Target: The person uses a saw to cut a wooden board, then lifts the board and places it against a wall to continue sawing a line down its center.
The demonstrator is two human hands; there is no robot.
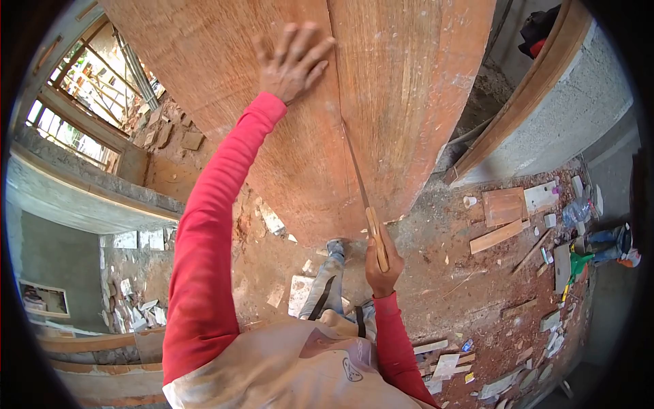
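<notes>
A large reddish-brown plywood sheet (pixel 402 88) fills the upper middle of the view, with a long straight cut running down it from the top edge. My left hand (pixel 291 67) lies on the sheet with fingers spread, just left of the cut line. In my right hand (pixel 385 266) is the wooden handle of a handsaw (pixel 358 172), gripped below the sheet's near edge. The saw's narrow blade slants up and left over the wood, and its tip meets the cut line. What supports the sheet from below is hidden.
Wood offcuts (pixel 496 236) and broken tile pieces (pixel 446 366) litter the dirt floor on the right. A curved-looking concrete wall with a wooden frame (pixel 521 95) stands close to the sheet's right side. At left are a low wall (pixel 88 194) and window openings (pixel 95 82).
</notes>
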